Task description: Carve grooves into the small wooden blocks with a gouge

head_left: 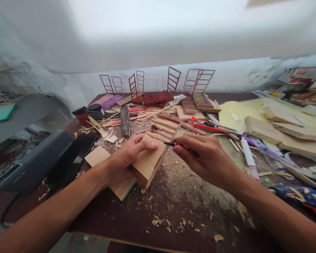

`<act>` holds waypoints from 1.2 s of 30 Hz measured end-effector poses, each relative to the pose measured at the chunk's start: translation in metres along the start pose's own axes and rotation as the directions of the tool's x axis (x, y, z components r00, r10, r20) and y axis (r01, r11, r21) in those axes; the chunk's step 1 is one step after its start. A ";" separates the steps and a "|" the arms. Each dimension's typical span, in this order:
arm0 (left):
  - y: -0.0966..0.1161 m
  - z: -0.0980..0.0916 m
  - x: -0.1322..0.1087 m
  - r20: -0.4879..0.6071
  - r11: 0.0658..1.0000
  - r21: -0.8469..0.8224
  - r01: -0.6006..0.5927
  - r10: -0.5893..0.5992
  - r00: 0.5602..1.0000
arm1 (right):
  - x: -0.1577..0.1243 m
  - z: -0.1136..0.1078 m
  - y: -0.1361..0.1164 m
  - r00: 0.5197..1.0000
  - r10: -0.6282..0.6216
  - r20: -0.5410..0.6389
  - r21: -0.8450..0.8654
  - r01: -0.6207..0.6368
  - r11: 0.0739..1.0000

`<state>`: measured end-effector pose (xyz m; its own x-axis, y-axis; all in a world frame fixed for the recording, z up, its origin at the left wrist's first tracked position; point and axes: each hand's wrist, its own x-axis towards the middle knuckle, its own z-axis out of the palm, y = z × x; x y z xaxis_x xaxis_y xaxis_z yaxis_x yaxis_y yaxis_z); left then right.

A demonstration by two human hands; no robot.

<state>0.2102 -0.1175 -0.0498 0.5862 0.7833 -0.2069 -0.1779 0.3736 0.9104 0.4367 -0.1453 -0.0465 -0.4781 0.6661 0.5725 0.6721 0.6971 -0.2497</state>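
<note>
Head view: open room along the surface's (116, 219) lower-centre edge — left fingers (146, 144) clamp a pale grooved block (150, 162), right fingers (186, 141) a thin tool (169, 143).

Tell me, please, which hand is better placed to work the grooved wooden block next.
Probably the right hand: it holds a narrow dark tool at the edge of the grooved wooden block, which the left hand grips.

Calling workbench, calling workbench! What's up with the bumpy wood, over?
Left hand gripping grooved wood block. Right hand pinching small tool, tip by block's edge. Shavings scattered on table; neither hand looks blocked.
</note>
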 end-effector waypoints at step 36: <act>-0.005 0.005 0.002 -0.169 0.986 0.162 -0.045 0.073 0.983 | -0.005 0.009 0.001 0.975 0.206 0.081 -0.127 -0.195 0.973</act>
<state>0.2166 -0.1204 -0.0529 0.4297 0.8811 -0.1976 -0.0735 0.2522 0.9649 0.4348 -0.1454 -0.0570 -0.3733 0.8148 0.4436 0.8187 0.5142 -0.2556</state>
